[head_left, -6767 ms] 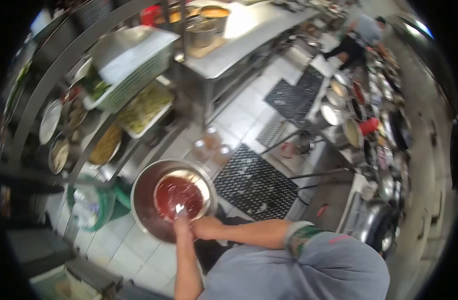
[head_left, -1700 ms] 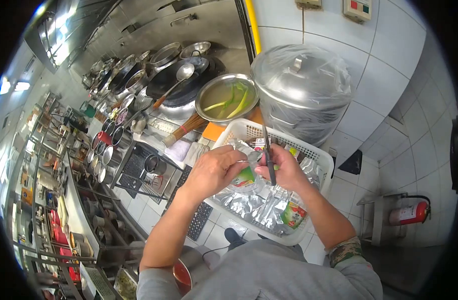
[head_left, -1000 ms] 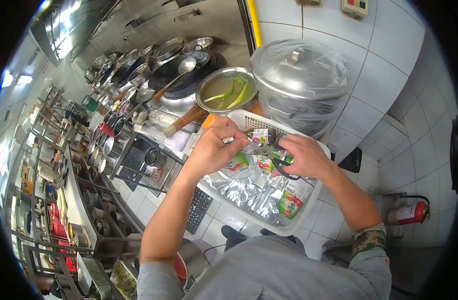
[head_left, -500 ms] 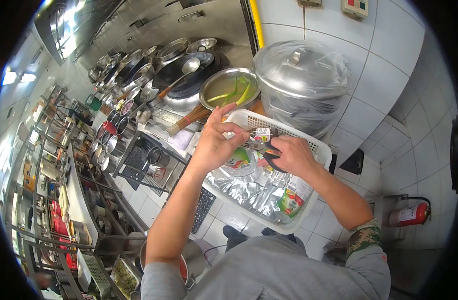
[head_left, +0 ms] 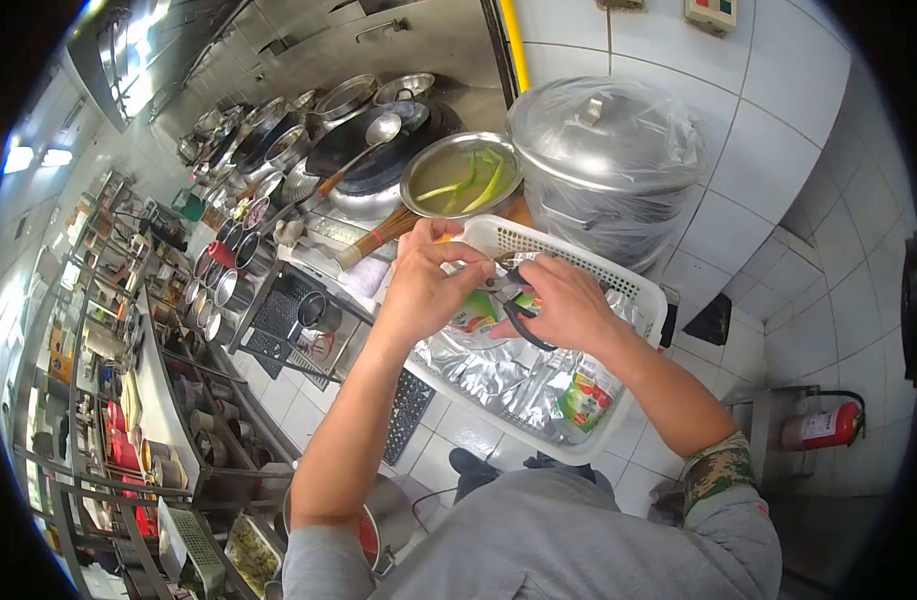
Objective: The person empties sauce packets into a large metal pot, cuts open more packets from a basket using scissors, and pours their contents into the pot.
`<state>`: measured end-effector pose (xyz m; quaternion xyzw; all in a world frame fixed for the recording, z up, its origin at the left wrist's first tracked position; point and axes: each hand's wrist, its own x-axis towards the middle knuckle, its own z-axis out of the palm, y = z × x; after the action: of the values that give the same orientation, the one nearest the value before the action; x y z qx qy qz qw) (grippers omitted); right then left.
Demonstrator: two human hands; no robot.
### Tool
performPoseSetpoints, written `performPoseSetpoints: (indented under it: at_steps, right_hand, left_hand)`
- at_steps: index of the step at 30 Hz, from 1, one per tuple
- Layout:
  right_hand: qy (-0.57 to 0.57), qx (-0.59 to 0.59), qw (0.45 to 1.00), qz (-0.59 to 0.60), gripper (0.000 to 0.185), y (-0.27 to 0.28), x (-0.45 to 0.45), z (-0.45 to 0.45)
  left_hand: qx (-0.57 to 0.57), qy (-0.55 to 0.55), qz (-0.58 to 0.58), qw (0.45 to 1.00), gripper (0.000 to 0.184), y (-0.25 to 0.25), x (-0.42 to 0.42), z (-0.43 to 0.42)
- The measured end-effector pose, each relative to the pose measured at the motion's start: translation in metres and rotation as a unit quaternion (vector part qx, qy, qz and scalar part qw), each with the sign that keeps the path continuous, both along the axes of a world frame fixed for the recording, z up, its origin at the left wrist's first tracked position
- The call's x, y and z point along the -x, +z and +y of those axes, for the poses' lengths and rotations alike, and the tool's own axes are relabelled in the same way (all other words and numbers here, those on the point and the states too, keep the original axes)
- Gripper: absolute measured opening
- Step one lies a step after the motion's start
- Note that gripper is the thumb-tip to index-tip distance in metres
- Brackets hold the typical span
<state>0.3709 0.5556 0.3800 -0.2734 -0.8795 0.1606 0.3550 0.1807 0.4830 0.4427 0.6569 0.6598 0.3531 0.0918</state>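
Black-handled scissors [head_left: 523,322] are in my right hand [head_left: 566,303], with their blades pointing left toward my other hand. My left hand [head_left: 430,283] is closed in a pinch at the blade tips; whatever is between its fingertips is too small to make out. Both hands are above a white plastic basket [head_left: 643,300]. Inside the basket lie crumpled silver packets [head_left: 478,380] and a green-and-red printed packet [head_left: 584,402].
Behind the basket are a metal bowl [head_left: 433,180] with green stalks in liquid and a large lidded pot [head_left: 608,150] wrapped in plastic. A wok [head_left: 348,150] stands left of the bowl. By my left elbow is a steel pot [head_left: 393,515]; a fire extinguisher [head_left: 823,426] is at right.
Since half a second ago my right hand and the scissors have moved slightly left, closer to my left hand. Much earlier, both hands were over a bowl of red contents.
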Motion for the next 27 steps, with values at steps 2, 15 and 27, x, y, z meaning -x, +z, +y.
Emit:
performPoseSetpoints:
  at_steps: [2,15,27]
  right_hand:
    - [-0.002,0.006,1.000,-0.012,0.055,0.000,0.001,0.002]
    - [0.028,0.155,0.986,-0.046,0.061,-0.018,-0.002,0.009]
    - [-0.042,0.171,0.923,-0.343,0.048,-0.040,-0.046,0.010]
  left_hand:
    - [-0.015,-0.013,0.061,0.998,0.014,0.005,0.000,0.000]
    - [0.000,0.036,-0.361,0.932,0.029,-0.012,0.011,0.003]
    - [-0.040,0.060,-0.432,0.899,0.028,-0.014,0.021,-0.003]
